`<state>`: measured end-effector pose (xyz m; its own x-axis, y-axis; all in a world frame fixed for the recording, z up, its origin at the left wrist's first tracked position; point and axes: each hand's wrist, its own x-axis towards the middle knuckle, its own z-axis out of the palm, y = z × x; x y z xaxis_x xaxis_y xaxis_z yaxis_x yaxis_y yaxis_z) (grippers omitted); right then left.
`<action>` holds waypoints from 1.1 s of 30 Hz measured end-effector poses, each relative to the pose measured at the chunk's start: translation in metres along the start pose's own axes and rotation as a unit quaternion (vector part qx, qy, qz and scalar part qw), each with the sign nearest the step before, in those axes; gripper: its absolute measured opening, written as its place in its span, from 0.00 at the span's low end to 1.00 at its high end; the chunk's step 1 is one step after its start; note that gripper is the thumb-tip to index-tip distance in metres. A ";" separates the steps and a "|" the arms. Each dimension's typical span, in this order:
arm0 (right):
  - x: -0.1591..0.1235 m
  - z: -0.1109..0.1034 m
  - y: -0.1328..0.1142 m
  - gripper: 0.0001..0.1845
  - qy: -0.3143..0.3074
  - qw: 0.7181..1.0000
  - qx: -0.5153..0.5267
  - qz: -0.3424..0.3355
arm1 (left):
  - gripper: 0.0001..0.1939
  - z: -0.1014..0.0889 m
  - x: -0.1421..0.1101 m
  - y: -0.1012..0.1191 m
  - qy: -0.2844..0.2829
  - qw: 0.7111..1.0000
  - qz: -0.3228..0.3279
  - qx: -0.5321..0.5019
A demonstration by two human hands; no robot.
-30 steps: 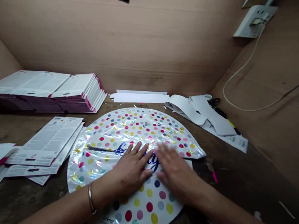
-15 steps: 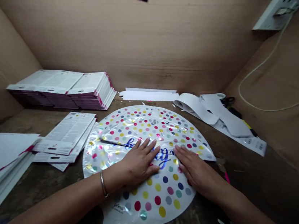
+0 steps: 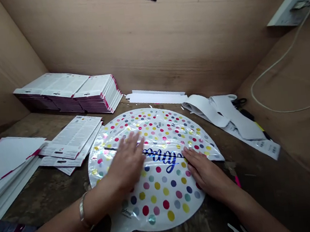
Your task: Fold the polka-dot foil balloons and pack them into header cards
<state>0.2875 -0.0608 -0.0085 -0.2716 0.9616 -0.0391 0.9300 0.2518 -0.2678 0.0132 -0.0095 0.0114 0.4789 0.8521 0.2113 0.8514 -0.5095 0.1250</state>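
A flat white foil balloon (image 3: pixel 165 197) with coloured dots and blue script lies on the table, its tail pointing toward me at the lower left. Its far part is folded over, and the fold's edge runs across the lettering. My left hand (image 3: pixel 128 162), a bangle on the wrist, rests flat on or just over the balloon's left side, slightly blurred, fingers stretched out. On the right side of the lettering my right hand (image 3: pixel 206 168) lies flat with fingers extended, touching the foil. Neither hand grips anything.
Stacked printed cards (image 3: pixel 64 93) stand at the back left, with loose cards (image 3: pixel 73 139) and white folders (image 3: pixel 10 160) nearer. A curled label strip (image 3: pixel 228 118) and scissors (image 3: pixel 239 102) lie right. A socket box (image 3: pixel 291 7) with a cable hangs on the right wall.
My left hand has slid left across the balloon, uncovering more of the blue script. My right hand stays almost in place. The view has shifted slightly.
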 end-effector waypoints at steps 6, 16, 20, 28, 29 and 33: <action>-0.004 -0.015 0.022 0.36 0.021 0.999 -0.047 0.010 | 0.14 0.016 0.042 0.032 -0.077 0.968 0.187 -0.146; -0.035 -0.038 0.008 0.14 0.184 0.972 -0.148 0.017 | 0.16 0.013 0.049 0.027 -0.070 0.980 0.164 -0.092; -0.066 -0.036 -0.057 0.12 0.121 0.988 -0.083 -0.053 | 0.06 0.017 0.043 0.031 -0.082 0.955 0.267 -0.098; -0.058 -0.053 -0.041 0.44 -0.031 0.989 -0.002 -0.146 | 0.14 0.012 0.004 -0.020 -0.069 0.936 0.148 -0.310; -0.053 -0.048 -0.032 0.41 -0.028 0.991 0.002 -0.131 | 0.14 0.010 -0.001 -0.026 -0.075 0.930 0.134 -0.334; -0.032 -0.021 -0.007 0.27 0.010 0.995 0.011 -0.097 | 0.12 0.006 -0.019 -0.039 -0.088 0.913 0.120 -0.379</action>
<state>0.2946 -0.0909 0.0150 -0.4409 0.8969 0.0338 0.8548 0.4311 -0.2889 -0.0276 -0.0055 -0.0036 0.7167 0.6765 0.1695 0.3558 -0.5638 0.7453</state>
